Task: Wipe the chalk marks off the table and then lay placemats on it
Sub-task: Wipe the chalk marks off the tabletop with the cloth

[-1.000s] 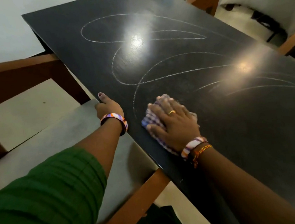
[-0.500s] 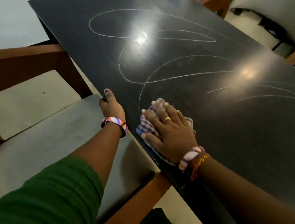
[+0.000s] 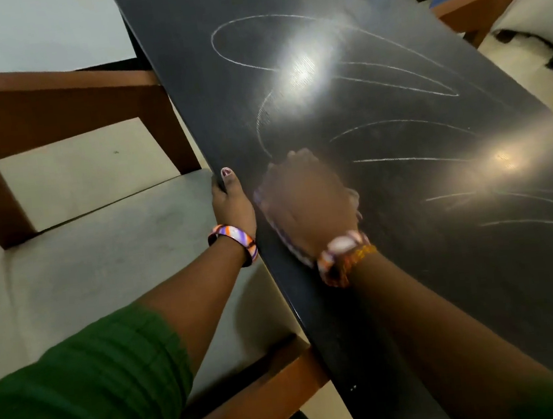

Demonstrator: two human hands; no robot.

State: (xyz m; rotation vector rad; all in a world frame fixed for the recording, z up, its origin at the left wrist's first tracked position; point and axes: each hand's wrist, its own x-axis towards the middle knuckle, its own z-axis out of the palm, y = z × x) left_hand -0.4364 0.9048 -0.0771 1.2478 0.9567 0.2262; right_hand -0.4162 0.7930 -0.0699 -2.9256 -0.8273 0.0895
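Right hand [image 3: 307,202] has pushed the cloth [image 3: 293,247] farther up the table [image 3: 414,279].

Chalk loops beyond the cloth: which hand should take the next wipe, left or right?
Right. The right hand already presses the cloth at the foot of the chalk marks. The left hand grips the table edge, steadying.

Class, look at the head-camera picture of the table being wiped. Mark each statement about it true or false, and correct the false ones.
1. The right hand presses a checked cloth on the black table. True.
2. The left hand lies flat in the table's middle. False: it grips the table's edge.
3. Chalk marks remain on the table. True.
4. Placemats already cover the table. False: none are visible.
5. Both wrists are bare. False: each wears a bangle.
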